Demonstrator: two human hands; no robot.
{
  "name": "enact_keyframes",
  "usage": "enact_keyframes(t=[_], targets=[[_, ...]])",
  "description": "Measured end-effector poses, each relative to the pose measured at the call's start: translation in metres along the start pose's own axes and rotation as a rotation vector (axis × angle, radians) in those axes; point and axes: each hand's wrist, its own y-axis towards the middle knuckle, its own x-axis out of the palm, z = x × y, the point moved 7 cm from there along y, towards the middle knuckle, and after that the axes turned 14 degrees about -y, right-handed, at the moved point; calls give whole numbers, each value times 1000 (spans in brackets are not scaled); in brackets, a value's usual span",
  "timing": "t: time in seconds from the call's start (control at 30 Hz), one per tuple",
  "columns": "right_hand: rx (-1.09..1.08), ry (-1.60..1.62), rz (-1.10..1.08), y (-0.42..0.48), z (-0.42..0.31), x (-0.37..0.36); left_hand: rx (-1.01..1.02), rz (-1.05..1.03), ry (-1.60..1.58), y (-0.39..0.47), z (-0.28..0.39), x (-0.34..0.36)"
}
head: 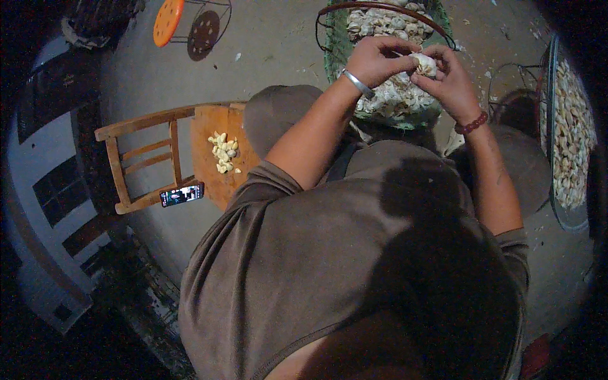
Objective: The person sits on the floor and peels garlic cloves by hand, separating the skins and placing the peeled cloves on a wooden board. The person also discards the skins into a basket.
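Observation:
Both hands meet around one white garlic bulb (425,65) above a green woven basket (331,64). My left hand (377,59), with a silver bangle at its wrist, presses thumb and fingers to the bulb's left side. On the other side, my right hand (449,80) grips it between thumb and fingers; a red bead bracelet circles that wrist. Under them the basket holds garlic bulbs (384,23) at its far end and papery skins or loose garlic (396,97) at its near end. Its brown handle (380,5) arches across the top.
To the left, a wooden chair (202,123) bears a pile of peeled garlic cloves (223,152) and a lit smartphone (182,195) at its edge. An orange round stool (168,23) stands farther off. At the right, a wide round tray (552,128) holds many garlic cloves (572,142).

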Motion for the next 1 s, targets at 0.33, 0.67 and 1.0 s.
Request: enact_keyframes(t=[0.33,0.67,1.0], targets=[[-49,-207,-16,2,-1,-5,-144,-3,49,-3,-5,-4],[49,-145,-96,-3,2,1,-237,47,-8,-4,-18,-6],[-98,-168,-73,0,-1,1,-315,19,-116,-5,-22,-7]])
